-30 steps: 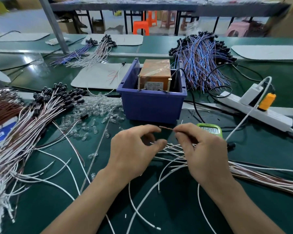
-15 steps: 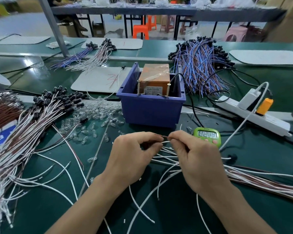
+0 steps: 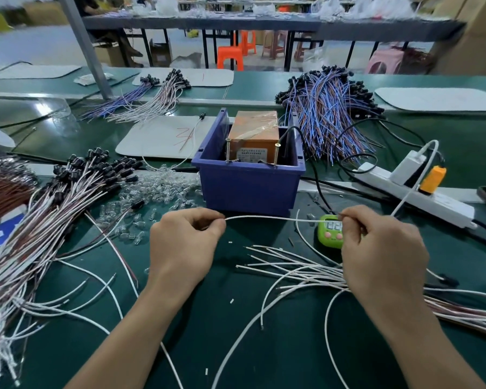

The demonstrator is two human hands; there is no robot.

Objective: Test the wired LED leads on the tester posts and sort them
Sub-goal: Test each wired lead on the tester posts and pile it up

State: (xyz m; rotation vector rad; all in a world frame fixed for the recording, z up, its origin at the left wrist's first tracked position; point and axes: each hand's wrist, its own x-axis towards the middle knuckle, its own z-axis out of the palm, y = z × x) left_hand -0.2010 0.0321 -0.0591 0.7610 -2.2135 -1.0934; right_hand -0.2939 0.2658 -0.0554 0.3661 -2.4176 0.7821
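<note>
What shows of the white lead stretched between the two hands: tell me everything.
The white lead is a thin white-insulated wire, stretched nearly straight and level above the mat. The left hand pinches it on one side, the right hand on the other, hiding its ends. It spans in front of the blue bin and passes over the green timer.

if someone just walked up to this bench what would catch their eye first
Front and centre, the left hand and right hand pinch one white wire stretched between them. Just behind it stands a blue bin holding an orange tester box. A heap of blue and brown leads lies behind the bin to the right.
</note>
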